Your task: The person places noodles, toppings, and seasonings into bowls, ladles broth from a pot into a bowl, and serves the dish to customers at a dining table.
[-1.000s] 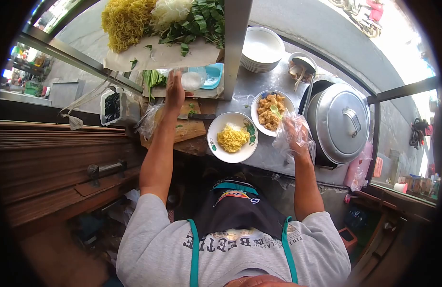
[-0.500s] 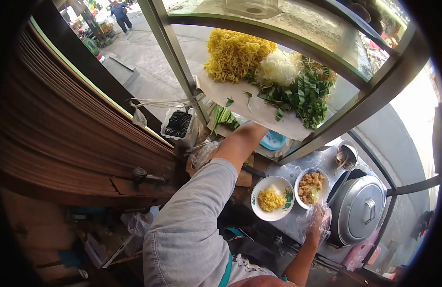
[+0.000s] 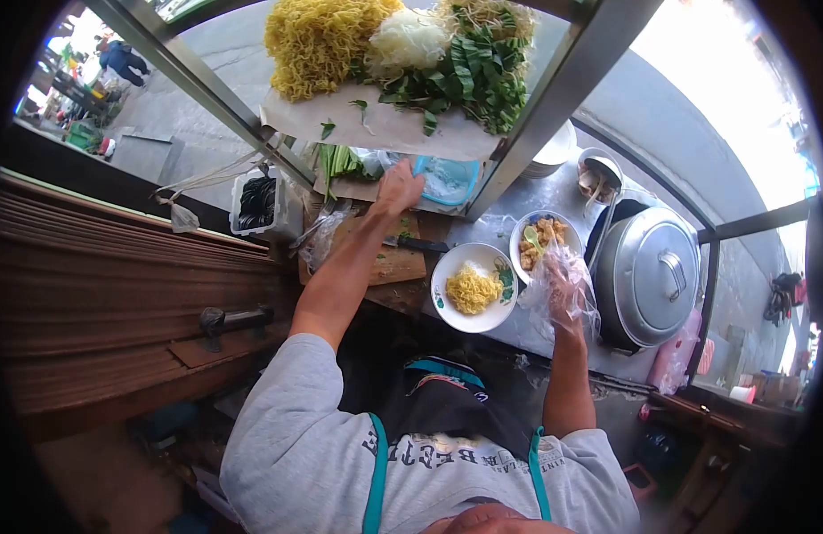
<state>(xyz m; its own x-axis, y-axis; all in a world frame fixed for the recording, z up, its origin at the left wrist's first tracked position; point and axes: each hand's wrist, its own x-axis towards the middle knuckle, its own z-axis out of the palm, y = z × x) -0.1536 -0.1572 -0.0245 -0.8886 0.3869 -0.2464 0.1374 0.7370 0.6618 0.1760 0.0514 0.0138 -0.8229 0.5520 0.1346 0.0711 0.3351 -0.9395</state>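
My left hand (image 3: 401, 187) reaches forward to the left edge of a blue plastic tub (image 3: 470, 184) with whitish contents. Its fingers are curled; what they hold, if anything, is hidden. My right hand (image 3: 564, 292), inside a clear plastic bag (image 3: 586, 307), is at the near right rim of a white bowl (image 3: 515, 252) with fried golden pieces (image 3: 554, 233) and a green lime-like piece (image 3: 531, 237). The crinkled plastic obscures its fingers. Left of that bowl, another white bowl (image 3: 482, 323) contains yellow noodles (image 3: 473, 291), white strands and chopped greens.
A knife (image 3: 420, 244) lies on a wooden board (image 3: 398, 265). Above, a shelf (image 3: 340, 125) bears yellow noodles, white noodles and cut greens. A large lidded pot (image 3: 652, 276) stands right, beside a ladle in a bowl (image 3: 600, 173). A metal post (image 3: 563, 89) rises between.
My view has swung right and downward. The left arm, bent across before with its hand hidden, now shows its hand at the blue tub. My bagged right hand stays by the bowl of fried pieces.
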